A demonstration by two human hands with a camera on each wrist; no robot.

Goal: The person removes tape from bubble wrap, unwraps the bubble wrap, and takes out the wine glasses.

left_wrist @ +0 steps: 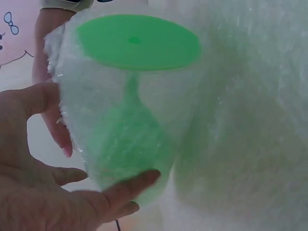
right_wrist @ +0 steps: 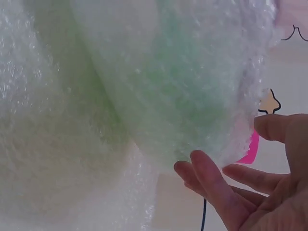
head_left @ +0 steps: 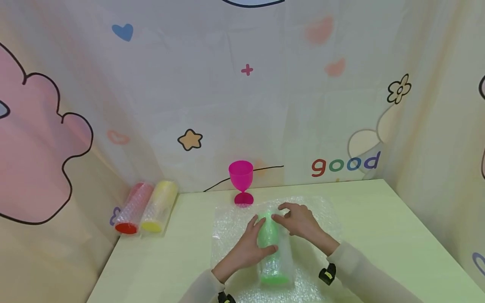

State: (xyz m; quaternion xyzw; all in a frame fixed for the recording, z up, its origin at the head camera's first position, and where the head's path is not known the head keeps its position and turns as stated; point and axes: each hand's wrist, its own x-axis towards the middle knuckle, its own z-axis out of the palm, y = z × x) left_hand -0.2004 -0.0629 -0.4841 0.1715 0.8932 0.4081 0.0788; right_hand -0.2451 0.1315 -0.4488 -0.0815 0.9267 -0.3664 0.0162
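A green goblet (head_left: 270,235) lies wrapped in clear bubble wrap, its foot (left_wrist: 139,41) toward the person and its bowl (left_wrist: 132,139) toward the wall. Beneath it a bubble wrap sheet (head_left: 227,229) is spread on the table. My left hand (head_left: 248,248) lies spread along the roll's left side, a fingertip touching the wrap over the bowl. At the far end, the right hand (head_left: 299,221) has thumb and fingers parted at the wrap's edge, touching it lightly. The folded wrap blurs the goblet's rim in the right wrist view.
A pink goblet (head_left: 241,174) stands upright at the table's back edge, just beyond the sheet. Two wrapped rolls, one red (head_left: 132,206) and one yellow (head_left: 160,206), lie side by side at the back left. A printed curtain (head_left: 227,101) hangs behind the table (head_left: 379,235).
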